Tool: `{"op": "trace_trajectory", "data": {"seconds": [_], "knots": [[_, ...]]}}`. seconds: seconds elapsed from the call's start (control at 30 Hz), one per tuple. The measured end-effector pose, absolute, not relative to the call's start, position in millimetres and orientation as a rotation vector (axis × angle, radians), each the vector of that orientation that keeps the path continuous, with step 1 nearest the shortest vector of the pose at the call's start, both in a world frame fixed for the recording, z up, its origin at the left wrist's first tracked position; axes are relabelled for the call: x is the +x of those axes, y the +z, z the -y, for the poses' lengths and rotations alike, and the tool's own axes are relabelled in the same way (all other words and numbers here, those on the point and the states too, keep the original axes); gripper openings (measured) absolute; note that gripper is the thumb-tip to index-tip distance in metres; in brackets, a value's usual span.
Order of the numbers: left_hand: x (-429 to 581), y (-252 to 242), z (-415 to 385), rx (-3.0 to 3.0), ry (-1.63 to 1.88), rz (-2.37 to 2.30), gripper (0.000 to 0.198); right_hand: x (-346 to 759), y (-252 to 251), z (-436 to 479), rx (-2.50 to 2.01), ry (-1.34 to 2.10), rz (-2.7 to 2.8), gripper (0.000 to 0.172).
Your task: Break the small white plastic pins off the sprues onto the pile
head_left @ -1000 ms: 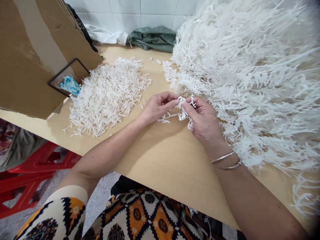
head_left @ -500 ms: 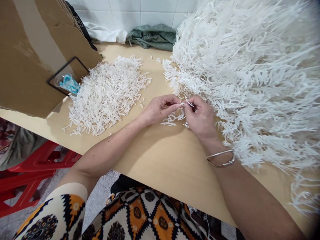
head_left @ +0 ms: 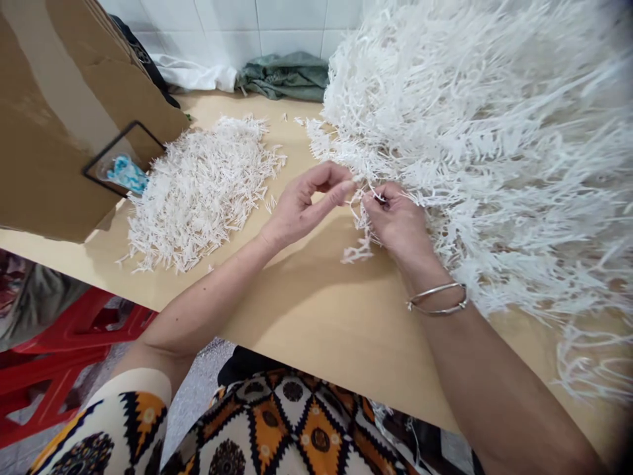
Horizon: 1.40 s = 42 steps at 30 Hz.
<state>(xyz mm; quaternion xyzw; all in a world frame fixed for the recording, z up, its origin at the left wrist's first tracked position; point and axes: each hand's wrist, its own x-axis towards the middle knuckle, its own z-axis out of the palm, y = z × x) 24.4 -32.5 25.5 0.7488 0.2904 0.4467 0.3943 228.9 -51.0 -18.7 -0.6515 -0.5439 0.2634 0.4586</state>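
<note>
My left hand (head_left: 309, 203) pinches one end of a thin white branched plastic strand (head_left: 360, 252) between thumb and forefinger. Just to its right, my right hand (head_left: 398, 221) has its fingers closed on the same strand, and a branched piece dangles below them. What lies deeper inside the right fingers is hidden. A large tangled heap of white branched strands (head_left: 469, 145) spreads beside and behind my right hand. Left of my left hand lies a lower pile of short white pieces (head_left: 198, 198).
A cardboard box (head_left: 44, 119) stands at the left of the tan table (head_left: 306, 316). Against it are a black wire frame (head_left: 101, 179) and a clear cup with blue-and-white contents (head_left: 127, 173). Green cloth (head_left: 284, 76) lies by the tiled wall. Red stools (head_left: 59, 356) stand below left.
My left hand has risen slightly, its thumb and forefinger spaced wider at the base. More of the strand now hangs below my hands. The whole view has shifted a little.
</note>
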Motion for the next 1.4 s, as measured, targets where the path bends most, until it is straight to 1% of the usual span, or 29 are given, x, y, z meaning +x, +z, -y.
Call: {"op": "trace_trajectory", "data": {"seconds": [0.1,0.17,0.2,0.27,0.3,0.33,0.37,0.43,0.47,0.5,0.57,0.63,0.77,0.93,1.07,1.2,1.3,1.4], "knots": [[9,8,10,1.855,1.425,-1.193,0.035,234,-8,57,-1.628,0.747,1.403,0.022],[-6,-3,-8,1.814,1.578,-1.479,0.024,236,-3,60,-1.583,0.865,1.397,0.019],[-12,-6,-14,1.800,1.642,-1.580,0.028,237,-1,60,-1.531,0.923,1.376,0.017],[-18,-7,-20,1.791,1.734,-1.705,0.053,237,0,59,-1.422,1.010,1.317,0.017],[-18,-5,-18,1.807,1.739,-1.718,0.062,236,0,59,-1.390,1.039,1.292,0.018],[-15,-2,-14,1.846,1.711,-1.700,0.063,235,-1,58,-1.380,1.067,1.271,0.018],[-11,1,-8,1.905,1.649,-1.650,0.057,233,-2,57,-1.380,1.092,1.247,0.018],[1,5,5,2.052,1.449,-1.481,0.036,228,-5,57,-1.377,1.126,1.196,0.015],[7,5,11,2.106,1.332,-1.376,0.029,226,-6,57,-1.365,1.132,1.178,0.014],[12,3,15,2.137,1.219,-1.265,0.027,223,-7,57,-1.347,1.131,1.167,0.013],[20,-3,21,2.121,1.050,-1.057,0.030,219,-9,58,-1.306,1.103,1.164,0.014],[23,-11,22,2.057,0.960,-0.915,0.030,216,-10,58,-1.279,1.068,1.168,0.016],[24,-18,19,1.986,0.989,-0.862,0.029,211,-13,59,-1.268,1.041,1.195,0.015],[25,-18,18,2.058,1.035,-0.786,0.028,210,-18,59,-1.236,1.012,1.246,0.013],[25,-17,19,2.068,0.983,-0.807,0.025,211,-24,58,-1.308,0.850,1.379,0.010],[24,-15,19,2.004,0.912,-0.785,0.033,209,-28,56,-1.414,0.644,1.498,0.008],[28,-6,27,1.907,0.843,-0.630,0.035,214,-29,53,-1.485,0.559,1.482,0.009],[35,5,38,1.875,0.840,-0.466,0.032,224,-27,50,-1.535,0.583,1.356,0.011]]}}
